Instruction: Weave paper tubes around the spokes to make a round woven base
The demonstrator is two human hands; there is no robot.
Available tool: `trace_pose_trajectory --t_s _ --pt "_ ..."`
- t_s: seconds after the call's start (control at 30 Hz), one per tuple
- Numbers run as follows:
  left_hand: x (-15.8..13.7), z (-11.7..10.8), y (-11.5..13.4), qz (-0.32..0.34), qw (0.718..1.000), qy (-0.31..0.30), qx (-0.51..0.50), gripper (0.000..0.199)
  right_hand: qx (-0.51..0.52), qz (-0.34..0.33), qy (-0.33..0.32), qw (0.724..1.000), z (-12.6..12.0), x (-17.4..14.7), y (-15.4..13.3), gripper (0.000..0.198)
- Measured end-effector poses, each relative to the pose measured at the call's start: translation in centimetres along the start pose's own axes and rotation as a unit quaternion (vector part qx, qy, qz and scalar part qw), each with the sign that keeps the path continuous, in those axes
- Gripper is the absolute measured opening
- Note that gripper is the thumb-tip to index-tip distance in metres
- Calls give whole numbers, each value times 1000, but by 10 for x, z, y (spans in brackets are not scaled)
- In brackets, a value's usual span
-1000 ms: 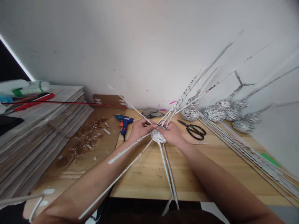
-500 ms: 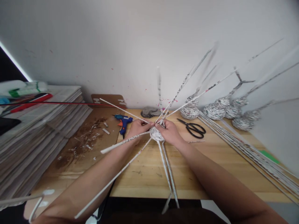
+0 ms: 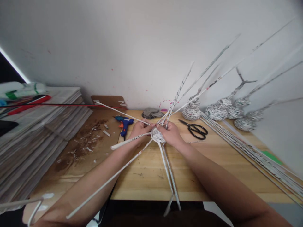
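Between my hands is a small round weave of rolled newspaper tubes (image 3: pixel 157 135), with several long paper tubes fanning out from it. My left hand (image 3: pixel 142 130) pinches its far left side, thumb and fingers closed. My right hand (image 3: pixel 170 131) grips the right side, its thumb meeting the left one near the top. Several tubes rise beyond the right hand toward the wall, and others hang toward the table's front edge. My fingertips are partly hidden behind the weave.
A blue glue gun (image 3: pixel 126 125) lies left of my hands, black scissors (image 3: pixel 197 130) to the right. Woven gourd shapes (image 3: pixel 217 111) stand along the wall. Loose paper tubes (image 3: pixel 251 154) lie at right. Stacked newspapers (image 3: pixel 56 126) fill the left. A grey cloth (image 3: pixel 151 113) lies behind.
One upright tube beyond my hands has swung to the right and now leans with the others. My hands keep their grip on the weave in nearly the same place.
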State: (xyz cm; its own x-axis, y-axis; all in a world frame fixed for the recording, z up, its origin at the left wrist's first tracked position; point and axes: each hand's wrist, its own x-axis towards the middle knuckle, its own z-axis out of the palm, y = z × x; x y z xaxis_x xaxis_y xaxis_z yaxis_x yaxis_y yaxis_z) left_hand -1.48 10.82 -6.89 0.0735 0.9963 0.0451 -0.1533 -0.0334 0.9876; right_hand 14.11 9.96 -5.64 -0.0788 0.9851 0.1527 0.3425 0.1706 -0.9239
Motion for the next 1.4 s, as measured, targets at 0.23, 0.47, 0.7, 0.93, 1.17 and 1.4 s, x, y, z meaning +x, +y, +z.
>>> trace_pose_trajectory --t_s 0.23,0.47,0.7,0.93,1.17,1.4 --pt "-3 -2 7 -30 999 -41 0 34 -17 -4 6 1000 -1 -4 -7 18" --pt "-1 -9 4 9 998 -30 63 33 -9 -16 -17 1000 0 -2 0 22" --pt "-9 -1 22 65 993 60 82 26 13 -44 -31 998 -3 -2 1 26" --pt "-2 -8 18 17 996 45 75 35 49 -17 -16 999 -8 -1 -5 26" --pt "-2 -6 17 36 997 37 65 26 45 -62 53 996 -2 -5 -6 25" --pt "-3 -3 17 44 996 58 60 21 141 -34 59 988 2 -4 -6 29"
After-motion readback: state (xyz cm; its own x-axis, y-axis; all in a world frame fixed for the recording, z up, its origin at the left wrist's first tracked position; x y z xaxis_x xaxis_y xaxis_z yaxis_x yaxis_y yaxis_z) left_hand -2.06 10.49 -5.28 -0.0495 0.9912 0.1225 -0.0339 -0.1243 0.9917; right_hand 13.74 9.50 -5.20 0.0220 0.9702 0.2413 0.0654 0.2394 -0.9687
